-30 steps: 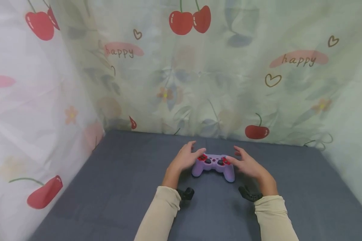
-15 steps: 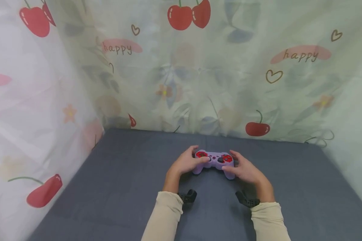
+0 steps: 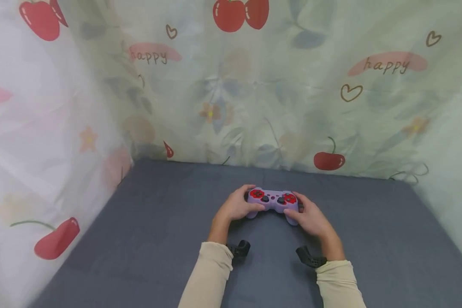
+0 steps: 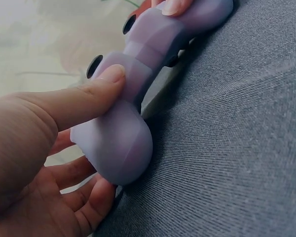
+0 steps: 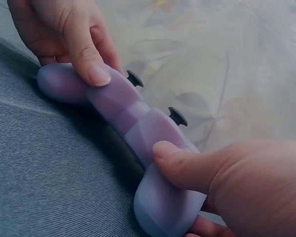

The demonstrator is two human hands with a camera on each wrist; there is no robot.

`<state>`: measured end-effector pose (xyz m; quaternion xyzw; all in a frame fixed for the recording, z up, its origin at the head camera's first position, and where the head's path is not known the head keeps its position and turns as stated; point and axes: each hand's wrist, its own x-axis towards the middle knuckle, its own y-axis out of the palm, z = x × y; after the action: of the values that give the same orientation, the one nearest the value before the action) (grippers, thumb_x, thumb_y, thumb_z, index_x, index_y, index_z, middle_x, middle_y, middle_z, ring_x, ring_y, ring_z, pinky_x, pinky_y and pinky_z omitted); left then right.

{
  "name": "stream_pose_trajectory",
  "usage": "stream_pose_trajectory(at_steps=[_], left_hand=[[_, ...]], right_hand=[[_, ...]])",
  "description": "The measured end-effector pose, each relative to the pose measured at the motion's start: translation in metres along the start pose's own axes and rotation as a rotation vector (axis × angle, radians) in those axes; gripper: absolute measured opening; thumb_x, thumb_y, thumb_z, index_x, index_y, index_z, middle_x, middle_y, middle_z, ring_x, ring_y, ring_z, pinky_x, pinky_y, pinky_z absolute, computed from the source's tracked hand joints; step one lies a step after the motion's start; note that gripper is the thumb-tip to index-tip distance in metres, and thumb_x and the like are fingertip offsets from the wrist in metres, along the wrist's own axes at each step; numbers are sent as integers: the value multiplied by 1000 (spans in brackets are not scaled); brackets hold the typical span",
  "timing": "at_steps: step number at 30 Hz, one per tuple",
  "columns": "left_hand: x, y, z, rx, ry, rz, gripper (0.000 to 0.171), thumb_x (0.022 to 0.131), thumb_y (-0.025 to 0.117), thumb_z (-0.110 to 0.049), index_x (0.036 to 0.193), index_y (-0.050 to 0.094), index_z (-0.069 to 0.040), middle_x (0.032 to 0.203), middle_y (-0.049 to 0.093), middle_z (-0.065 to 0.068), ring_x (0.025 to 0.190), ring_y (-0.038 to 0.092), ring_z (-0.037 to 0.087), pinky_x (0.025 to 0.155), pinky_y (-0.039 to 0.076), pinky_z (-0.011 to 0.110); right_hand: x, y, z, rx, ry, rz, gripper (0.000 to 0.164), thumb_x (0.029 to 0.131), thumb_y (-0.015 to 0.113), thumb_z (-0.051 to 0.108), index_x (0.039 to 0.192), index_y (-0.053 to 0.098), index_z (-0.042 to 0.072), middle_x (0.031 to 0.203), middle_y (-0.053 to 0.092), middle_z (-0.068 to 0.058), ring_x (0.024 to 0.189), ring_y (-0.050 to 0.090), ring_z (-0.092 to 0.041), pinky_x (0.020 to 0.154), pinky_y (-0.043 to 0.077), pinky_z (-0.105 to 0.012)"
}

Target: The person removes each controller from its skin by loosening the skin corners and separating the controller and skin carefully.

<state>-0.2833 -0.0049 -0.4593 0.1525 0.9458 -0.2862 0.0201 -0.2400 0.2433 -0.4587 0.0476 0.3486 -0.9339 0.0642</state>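
Note:
A light purple game controller (image 3: 272,204) with red button areas and two black thumbsticks is held between both hands, close over the dark grey cloth. My left hand (image 3: 236,206) grips its left end, the thumb on the near side and the fingers round the far side. In the left wrist view that thumb presses near the grip (image 4: 119,148), with fingers curled behind. My right hand (image 3: 311,216) holds the other end the same way; in the right wrist view its thumb lies across the top of the right grip (image 5: 163,207).
The dark grey cloth (image 3: 169,222) covers the table surface. Behind it hangs a pale curtain (image 3: 254,128) printed with cherries, hearts and flowers, and another sheet (image 3: 61,171) lines the left side. Black wrist cameras sit at the left wrist (image 3: 240,249) and right wrist (image 3: 309,258).
Both hands came in from hovering over the controller and took hold of its ends. The left thumb slid from a thumbstick to the near edge. The controller's near side now tilts up slightly less visibly.

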Motion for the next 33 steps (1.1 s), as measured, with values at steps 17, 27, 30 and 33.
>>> stream_pose_trajectory(at_steps=[17,27,30,33], left_hand=[[-1,-6,-5,24,49,-33,79,79,88,-40,147,53,-21,143,61,11,122,59,25,109,46,48],[-7,-23,-12,-38,144,-44,79,76,91,-26,146,55,-24,134,64,6,110,63,24,92,55,42],[-8,-28,-12,-74,176,-49,80,74,92,-20,145,56,-27,128,64,1,98,62,22,76,56,35],[-9,-31,-11,-110,200,-49,81,73,93,-15,145,56,-27,127,63,-1,96,60,25,67,55,31]], right_hand=[[-2,-4,-1,6,-33,-15,84,93,74,40,158,33,5,149,51,-24,125,61,-39,104,53,-50],[-6,-9,16,73,-57,-19,87,94,69,50,159,30,9,148,51,-21,131,55,-37,109,49,-52],[-6,-6,22,80,-45,-72,81,97,59,59,157,36,11,146,53,-20,128,54,-35,106,50,-50],[-7,-4,25,86,-39,-125,75,99,56,59,155,41,12,140,56,-18,119,56,-32,94,53,-39]])
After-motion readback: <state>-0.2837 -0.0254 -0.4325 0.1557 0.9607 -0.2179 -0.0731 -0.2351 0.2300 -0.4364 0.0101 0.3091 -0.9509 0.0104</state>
